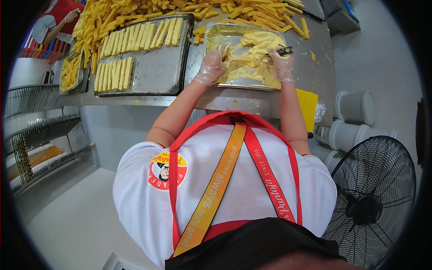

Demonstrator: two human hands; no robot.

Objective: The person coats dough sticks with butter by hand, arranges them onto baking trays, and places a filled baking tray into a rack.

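Both my hands wear clear plastic gloves and are over a shallow metal tray (pixel 246 84) smeared with pale yellow cream (pixel 263 41). At the tray's left side, my left hand (pixel 211 68) is closed, its fingers smeared with cream; what it pinches, if anything, is too unclear to name. My right hand (pixel 282 66), at the right side, is closed around a dark-handled tool (pixel 284 51) whose working end I cannot make out. To the left, a dark-edged baking tray (pixel 155 69) holds two rows of cream-coated sticks (pixel 114 74).
Uncoated yellow sticks (pixel 130 12) are heaped along the table's back. A smaller tray of sticks (pixel 70 74) stands far left, near another person's gloved hand (pixel 72 15). A wire rack (pixel 42 130) is lower left; a black fan (pixel 366 209) and white buckets (pixel 355 108) stand right.
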